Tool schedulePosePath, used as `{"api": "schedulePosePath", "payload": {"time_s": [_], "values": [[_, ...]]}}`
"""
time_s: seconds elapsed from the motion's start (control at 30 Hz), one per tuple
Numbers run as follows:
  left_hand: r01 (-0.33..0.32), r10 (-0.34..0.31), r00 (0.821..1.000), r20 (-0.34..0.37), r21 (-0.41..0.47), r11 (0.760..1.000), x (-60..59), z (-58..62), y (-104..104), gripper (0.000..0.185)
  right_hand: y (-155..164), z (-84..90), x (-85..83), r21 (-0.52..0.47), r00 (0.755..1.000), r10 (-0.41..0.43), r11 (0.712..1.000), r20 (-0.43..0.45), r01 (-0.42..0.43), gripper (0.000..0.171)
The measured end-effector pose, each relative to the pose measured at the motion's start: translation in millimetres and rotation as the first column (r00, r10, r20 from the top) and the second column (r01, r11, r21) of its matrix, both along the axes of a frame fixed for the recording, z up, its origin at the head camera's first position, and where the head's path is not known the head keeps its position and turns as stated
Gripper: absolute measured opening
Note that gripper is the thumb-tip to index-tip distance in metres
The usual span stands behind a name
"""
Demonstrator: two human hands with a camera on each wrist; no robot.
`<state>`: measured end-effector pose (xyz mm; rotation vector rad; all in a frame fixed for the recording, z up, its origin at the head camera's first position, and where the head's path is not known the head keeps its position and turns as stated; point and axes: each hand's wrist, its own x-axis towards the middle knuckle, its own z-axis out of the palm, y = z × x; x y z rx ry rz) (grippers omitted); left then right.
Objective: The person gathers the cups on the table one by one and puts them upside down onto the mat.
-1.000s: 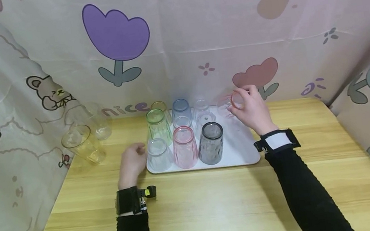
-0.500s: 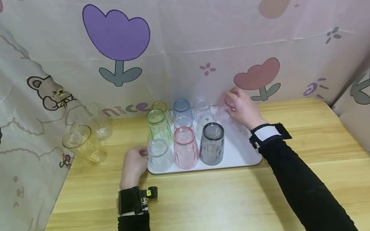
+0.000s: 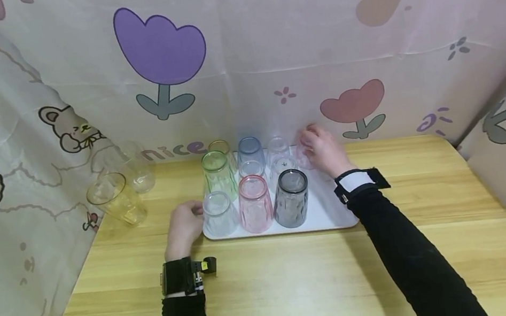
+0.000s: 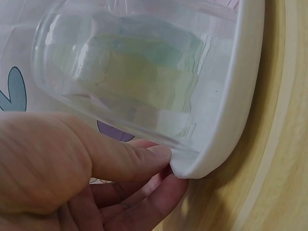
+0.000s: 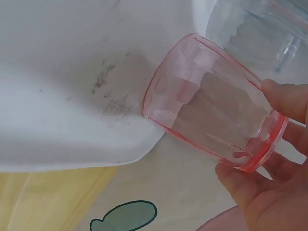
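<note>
From the head view I see my right hand [image 3: 322, 149] over the far right corner of the white tray [image 3: 331, 212], but the cup in it is nearly lost behind the fingers. The right wrist view settles it: a pale pink cup [image 5: 211, 103], tilted, its base end touching the tray's corner [image 5: 72, 96], my thumb and fingers [image 5: 286, 98] curled round its rim end, grasping it. A clear cup [image 5: 262, 33] stands just beside it.

My left hand [image 3: 185, 226] sits at the tray's near left corner. The left wrist view shows what the head view can't: thumb [image 4: 120, 159] on top of the rim, fingers under it, pinching the tray edge (right against the clear cup [image 4: 130, 72] there).

Pink [image 3: 254, 203], grey [image 3: 290, 198] and green [image 3: 217, 176] cups stand on the tray.
</note>
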<state>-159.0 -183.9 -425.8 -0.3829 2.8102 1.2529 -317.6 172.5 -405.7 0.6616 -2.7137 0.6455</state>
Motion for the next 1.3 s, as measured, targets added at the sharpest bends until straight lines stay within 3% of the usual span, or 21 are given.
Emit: {"api": "schedulePosePath", "payload": {"time_s": [0.43,0.53,0.63,0.8,0.97,1.13,1.3], "values": [[0.002,-0.002,1.0,0.0,0.0,1.0,4.5,3.3,-2,0.036,1,3.0,7.0,0.051,0.998,0.057,0.997,-0.021,-0.056,0.052],[-0.01,0.01,0.999,-0.039,-0.012,1.0,4.7,5.0,-3,0.039,3,8.5,13.7,0.038,0.999,0.031,0.999,-0.023,-0.03,0.058],[-0.046,0.044,0.99,-0.131,-0.011,0.999,4.2,7.1,-4,0.044,4,15.4,22.2,0.019,0.999,0.006,1.0,-0.044,-0.005,0.061],[-0.112,0.121,0.945,-0.305,0.049,0.993,3.7,10.6,-4,0.046,10,26.4,41.1,-0.061,0.995,-0.025,0.998,-0.094,0.019,0.056],[-0.123,0.155,0.888,-0.434,0.101,0.987,7.3,15.5,-2,0.047,23,30.3,62.7,-0.121,0.992,-0.064,0.991,-0.11,0.05,0.055],[-0.113,0.115,0.846,-0.52,0.036,0.993,15.6,17.9,-4,0.055,34,26.4,82.5,-0.114,0.992,-0.117,0.987,-0.055,0.11,0.056],[-0.123,0.054,0.787,-0.614,-0.07,0.99,22.5,17.0,-9,0.066,43,18.7,96.9,-0.06,0.987,-0.155,0.986,0.035,0.157,0.058]]}}
